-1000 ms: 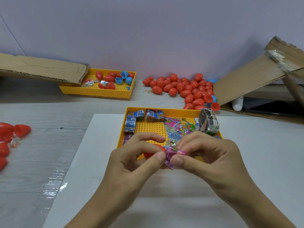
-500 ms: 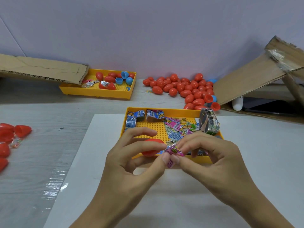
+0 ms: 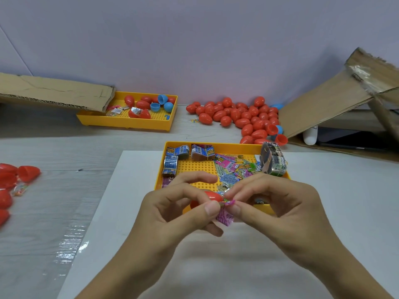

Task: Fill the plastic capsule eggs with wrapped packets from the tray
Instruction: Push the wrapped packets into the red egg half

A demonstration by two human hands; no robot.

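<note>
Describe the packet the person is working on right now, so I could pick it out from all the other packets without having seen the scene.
Start at the near yellow tray on the white sheet. Just in front of its near edge, the left hand and right hand meet. The pink packet is pinched between their fingertips beside a red egg half; it alone is off the tray.

- A flat cardboard sheet (image 3: pixel 54 93) lies at the far left, its end overlapping a corner of the far yellow tray.
- A tilted cardboard flap (image 3: pixel 336 100) leans at the far right.
- A white bottle (image 3: pixel 310 136) stands beneath that flap.
- A white board (image 3: pixel 133 212) covers the grey counter (image 3: pixel 54 147).
- A pale lilac wall (image 3: pixel 194 39) rises behind.
</note>
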